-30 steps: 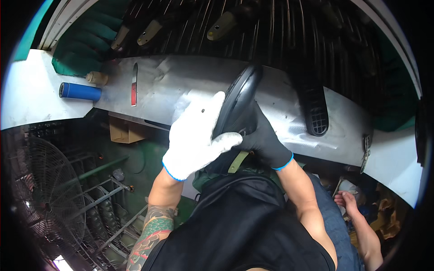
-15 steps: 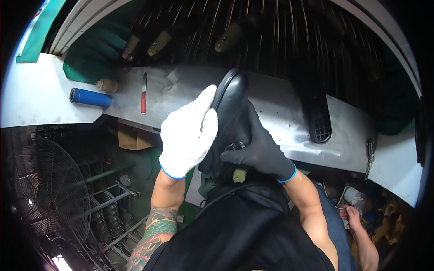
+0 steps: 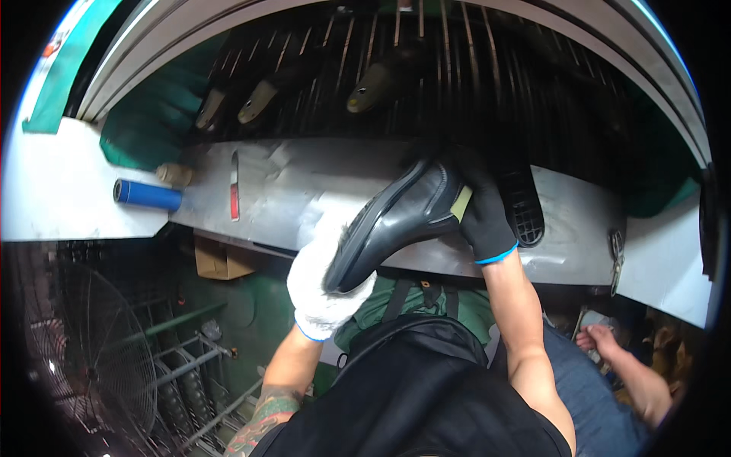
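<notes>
At frame centre, a black leather shoe (image 3: pixel 396 221) lies with its long axis slanting from lower left to upper right, above the metal bench (image 3: pixel 289 190). The left hand (image 3: pixel 324 282), in a white glove, cups the lower end, its grip closed around it. The right hand (image 3: pixel 480 209), in a black glove, grasps the upper end. A blue cylinder (image 3: pixel 147 195) rests at left.

A curved metal ledge (image 3: pixel 304 190) in front of a slatted rack is seen carrying a blue cylinder (image 3: pixel 148 195), a small tan roll (image 3: pixel 176 174) just beside it, a red-handled knife (image 3: pixel 234 195) and, well apart to the right, a black shoe sole (image 3: pixel 525 206).
</notes>
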Tool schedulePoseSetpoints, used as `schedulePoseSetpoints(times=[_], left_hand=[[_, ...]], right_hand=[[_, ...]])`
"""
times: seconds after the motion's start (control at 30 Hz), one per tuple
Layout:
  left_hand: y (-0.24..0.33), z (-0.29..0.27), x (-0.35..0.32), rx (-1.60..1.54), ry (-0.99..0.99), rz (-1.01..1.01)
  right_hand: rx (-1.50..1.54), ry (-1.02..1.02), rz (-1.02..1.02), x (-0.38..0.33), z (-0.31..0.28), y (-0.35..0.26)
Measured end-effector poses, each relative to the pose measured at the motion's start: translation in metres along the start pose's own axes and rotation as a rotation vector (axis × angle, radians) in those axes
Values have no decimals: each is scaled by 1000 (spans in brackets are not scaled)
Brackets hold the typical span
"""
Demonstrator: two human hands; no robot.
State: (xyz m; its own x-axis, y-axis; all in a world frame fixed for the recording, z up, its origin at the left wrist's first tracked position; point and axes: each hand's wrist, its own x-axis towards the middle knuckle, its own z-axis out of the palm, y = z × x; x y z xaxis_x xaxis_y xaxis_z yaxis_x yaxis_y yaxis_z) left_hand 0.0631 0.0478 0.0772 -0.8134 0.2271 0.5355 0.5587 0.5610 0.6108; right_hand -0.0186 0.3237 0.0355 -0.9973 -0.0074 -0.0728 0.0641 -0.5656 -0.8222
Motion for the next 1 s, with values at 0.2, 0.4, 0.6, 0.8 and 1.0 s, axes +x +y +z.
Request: schedulePoseSetpoints(times=[0.2,0.4,0.6,0.8,1.0], left_hand=[[-8,25,3,192,-260,-47],[-18,29,82,-994,-6,-307],[-21,58,104,-1178,197,-319],[-22,67,97,-1550,351,-469],[-30,78,92,-1919,400,-514]], right_hand=[[-286,-50,134,-7,31,-43],[-378,-230,-250,-11,75,-34],[-493,-185,-288,-8,70,-24],[-370,-117,-175,-2,62,-20],[-317,-164,-218,3,55,-19]])
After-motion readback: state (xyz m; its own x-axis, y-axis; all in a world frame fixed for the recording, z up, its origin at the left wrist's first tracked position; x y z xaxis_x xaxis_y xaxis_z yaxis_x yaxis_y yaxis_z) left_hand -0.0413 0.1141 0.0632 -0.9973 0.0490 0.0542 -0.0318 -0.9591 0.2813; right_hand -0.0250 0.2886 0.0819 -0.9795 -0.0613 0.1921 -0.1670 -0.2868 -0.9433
